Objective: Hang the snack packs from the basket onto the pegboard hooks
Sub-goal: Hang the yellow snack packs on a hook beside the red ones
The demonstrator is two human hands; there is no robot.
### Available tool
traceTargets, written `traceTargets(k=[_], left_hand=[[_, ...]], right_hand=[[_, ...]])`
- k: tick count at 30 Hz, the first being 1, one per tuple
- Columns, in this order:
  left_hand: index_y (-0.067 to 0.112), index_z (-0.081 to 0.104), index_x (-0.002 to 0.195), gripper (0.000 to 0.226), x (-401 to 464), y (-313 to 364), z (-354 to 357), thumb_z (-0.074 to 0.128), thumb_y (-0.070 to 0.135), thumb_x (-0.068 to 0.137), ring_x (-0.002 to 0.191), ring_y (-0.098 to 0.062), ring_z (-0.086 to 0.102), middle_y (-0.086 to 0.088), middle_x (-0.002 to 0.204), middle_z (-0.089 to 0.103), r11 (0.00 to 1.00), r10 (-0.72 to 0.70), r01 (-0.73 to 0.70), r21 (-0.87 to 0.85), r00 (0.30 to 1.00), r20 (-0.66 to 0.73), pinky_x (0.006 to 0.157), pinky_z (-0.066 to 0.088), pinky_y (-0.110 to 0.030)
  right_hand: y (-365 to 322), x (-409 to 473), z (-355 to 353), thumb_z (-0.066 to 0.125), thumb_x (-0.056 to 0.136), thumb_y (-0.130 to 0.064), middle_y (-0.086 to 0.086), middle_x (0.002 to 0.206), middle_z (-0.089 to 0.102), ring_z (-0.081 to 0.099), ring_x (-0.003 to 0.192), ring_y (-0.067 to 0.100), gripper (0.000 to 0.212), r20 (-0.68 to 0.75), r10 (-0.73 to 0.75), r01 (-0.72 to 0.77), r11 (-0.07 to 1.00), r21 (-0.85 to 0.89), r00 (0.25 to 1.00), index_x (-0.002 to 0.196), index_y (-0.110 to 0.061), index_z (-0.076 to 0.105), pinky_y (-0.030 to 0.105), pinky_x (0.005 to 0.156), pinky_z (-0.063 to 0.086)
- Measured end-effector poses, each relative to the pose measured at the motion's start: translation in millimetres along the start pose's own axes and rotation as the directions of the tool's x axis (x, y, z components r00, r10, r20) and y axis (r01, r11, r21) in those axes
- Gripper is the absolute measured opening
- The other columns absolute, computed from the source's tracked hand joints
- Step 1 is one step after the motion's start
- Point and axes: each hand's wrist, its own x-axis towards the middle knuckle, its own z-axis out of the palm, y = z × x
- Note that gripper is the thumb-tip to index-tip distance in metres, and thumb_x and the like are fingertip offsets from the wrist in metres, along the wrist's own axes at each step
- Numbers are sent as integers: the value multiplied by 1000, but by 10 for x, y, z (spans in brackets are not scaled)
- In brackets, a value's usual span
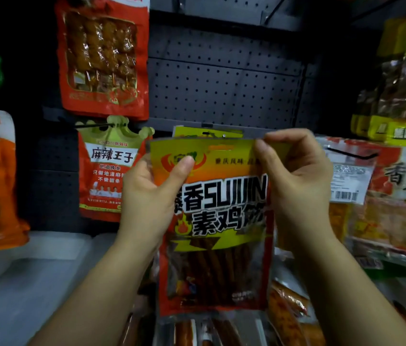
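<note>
Both hands hold one snack pack (215, 221) upright by its header. The left hand (152, 196) grips its left edge, thumb across the front; the right hand (294, 176) pinches the top corner (likely steadying the hang slot (221, 147) for the hook just above, where a matching pack (206, 133) hangs).

We hold an orange-and-yellow foil snack pack (215, 221) upright at the centre, in front of the dark perforated metal pegboard (221, 83). Our left hand (152, 196) has its grip on the pack's upper left edge, our right hand (296, 176) on its top right corner. Just behind its top sits a second yellow-topped pack (204, 132). Left of it hangs a red crown-topped pouch (104, 171), below a red windowed skewer pack (102, 58). More packs hang at right (401, 196).
</note>
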Motion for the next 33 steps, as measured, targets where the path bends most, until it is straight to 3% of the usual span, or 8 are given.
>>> traceTargets(k=[5, 13, 17, 19, 21, 25, 30, 33], left_hand=[[23, 69, 88, 10, 220, 40, 62, 71, 28, 80, 87, -11, 71, 9, 90, 75, 997, 43, -43, 60, 999, -1, 78, 56, -28], [29, 69, 81, 12, 358, -172, 75, 70, 17, 84, 83, -10, 70, 13, 83, 74, 992, 48, -48, 115, 999, 9, 78, 55, -29], [28, 66, 80, 13, 443, -340, 78, 68, 16, 85, 75, 0, 67, 20, 75, 72, 983, 40, -41, 182, 999, 13, 72, 54, -18], [28, 66, 78, 14, 510, -426, 95, 68, 16, 85, 72, 0, 66, 17, 73, 71, 978, 25, -24, 205, 1000, -3, 71, 53, -20], [28, 65, 77, 14, 586, -510, 122, 68, 17, 85, 73, -1, 66, 16, 76, 70, 972, 16, -9, 237, 999, -28, 72, 53, -24], [20, 66, 88, 4, 750, -676, 167, 68, 22, 85, 86, -18, 68, 0, 89, 71, 951, 1, 13, 309, 999, -45, 83, 54, -40], [17, 56, 101, 21, 863, -838, 158, 67, 26, 86, 93, -19, 64, 3, 97, 67, 925, 38, -22, 379, 999, -35, 83, 50, -33], [19, 44, 112, 37, 834, -940, 88, 69, 20, 84, 92, -16, 62, 12, 94, 57, 919, 53, -36, 392, 998, -33, 78, 44, -25]], right_hand=[[1, 204, 50, 67, 87, -16, -8, 74, 63, 59, 67, 10, 13, -58, 72, -73, 997, -8, 996, 82, -27, 61, 29, 62, 51], [349, 306, 141, 67, 85, -12, 4, 76, 62, 57, 68, 17, 18, -90, 173, -176, 984, -20, 981, 77, -25, 59, 33, 65, 49], [570, 274, 146, 67, 87, -12, -9, 78, 57, 59, 73, 4, 19, -87, 170, -176, 982, -63, 982, 96, -26, 58, 22, 69, 49], [696, 205, 130, 65, 88, -12, -12, 77, 61, 63, 73, -5, 30, -61, 230, -231, 973, -10, 971, 110, -26, 51, 14, 68, 50], [835, 99, 111, 64, 89, -13, -9, 79, 70, 67, 79, -1, 36, -22, 329, -329, 944, 29, 944, 116, -27, 44, 18, 71, 54], [1021, -13, 106, 62, 90, -27, -5, 85, 70, 67, 85, 12, 9, -31, 422, -422, 894, -150, 906, 98, -23, 60, 36, 81, 55], [1177, 97, 184, 60, 90, -36, 19, 84, 69, 66, 83, 36, 35, -80, 502, -506, 833, -225, 861, 83, -2, 65, 51, 82, 54], [1258, 187, 250, 61, 90, -36, 16, 71, 63, 62, 68, 29, 40, -108, 500, -510, 824, -247, 859, 76, 2, 60, 39, 70, 50]])
